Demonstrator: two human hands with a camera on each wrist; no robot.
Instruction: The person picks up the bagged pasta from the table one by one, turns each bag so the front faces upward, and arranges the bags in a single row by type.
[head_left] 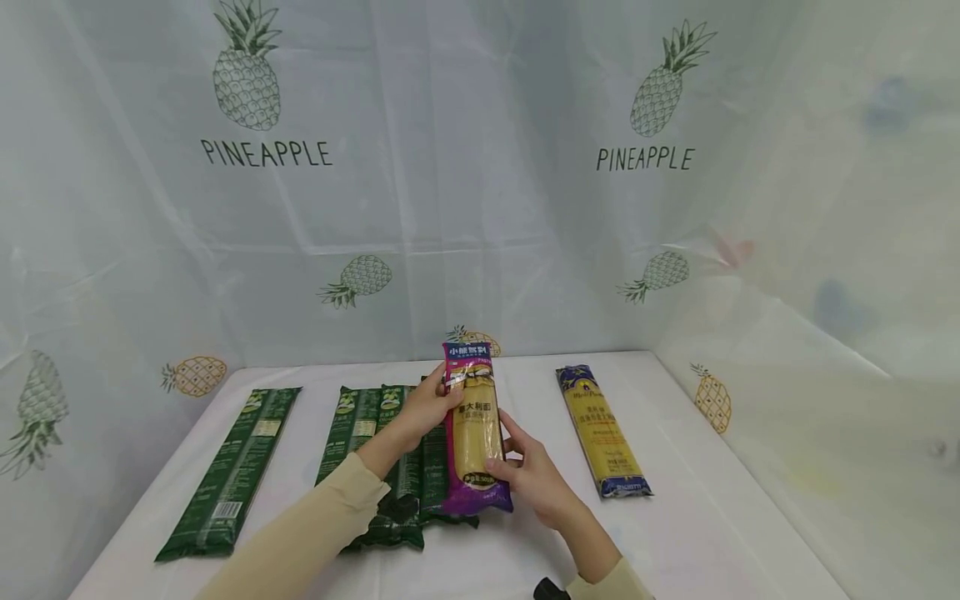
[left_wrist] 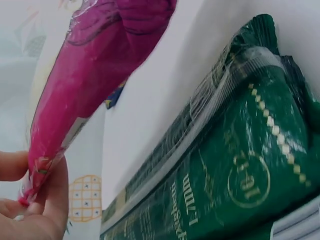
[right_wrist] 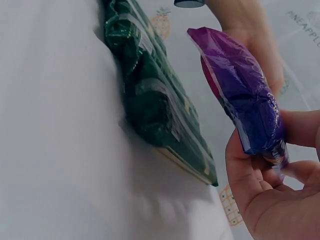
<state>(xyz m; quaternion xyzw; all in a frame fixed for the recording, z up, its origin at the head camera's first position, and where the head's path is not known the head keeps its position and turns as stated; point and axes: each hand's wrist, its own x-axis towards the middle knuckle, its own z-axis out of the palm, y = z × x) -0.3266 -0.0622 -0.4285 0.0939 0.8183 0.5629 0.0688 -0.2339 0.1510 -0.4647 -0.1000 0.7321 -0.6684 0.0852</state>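
Observation:
Both hands hold a purple and yellow pasta packet [head_left: 474, 433] upright in the head view, above the table. My left hand [head_left: 423, 412] grips its left edge, thumb across the front. On the opposite edge my right hand [head_left: 536, 475] pinches it lower down. In the left wrist view the packet's magenta side [left_wrist: 95, 75] slants up from the fingers. The right wrist view shows its purple end [right_wrist: 245, 95] between thumb and fingers. Green pasta packets [head_left: 352, 425] lie side by side behind and left of it, partly hidden by the left arm and the held packet.
Another green packet [head_left: 232, 475] lies apart at the table's left. A yellow and blue spaghetti packet [head_left: 603, 433] lies on the right. The white-covered table [head_left: 705, 500] meets a hanging pineapple-print sheet [head_left: 480, 192] at the back and sides.

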